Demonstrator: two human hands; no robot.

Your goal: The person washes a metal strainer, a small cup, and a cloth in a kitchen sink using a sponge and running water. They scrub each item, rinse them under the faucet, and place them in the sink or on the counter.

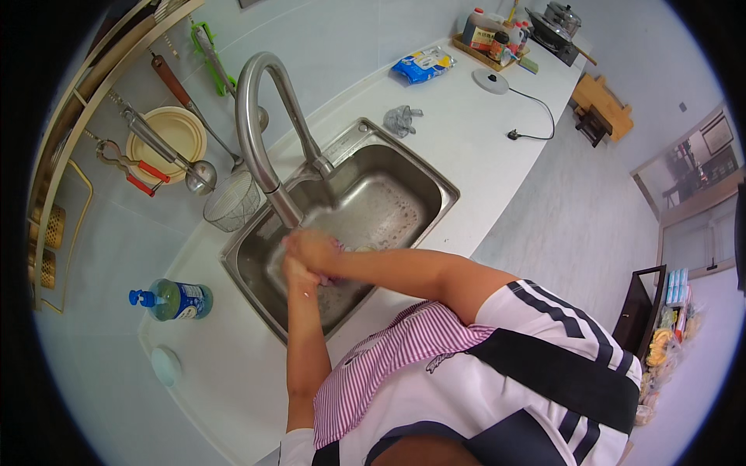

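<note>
Just under the faucet spout, my right hand (315,249) and my left hand (295,269) are pressed together over the stainless steel sink (402,233). Both are blurred by motion, the right one lying over the left. A pinkish-purple piece of what looks like cloth (330,281) shows between and below them; most of it is hidden in the grip. The curved metal faucet (250,116) reaches over the basin, and its spout end is close above my fingers. A small pale thing (366,248) is partly visible in the sink behind my right forearm.
A wire basket (233,201) and hanging ladles (201,176) are by the wall. A soap bottle (180,300) and pale bowl (166,366) stand left. A crumpled plastic bag (402,120), wipes pack (424,64), corded lid (491,81) and bottle tray (484,55) line the counter (466,151).
</note>
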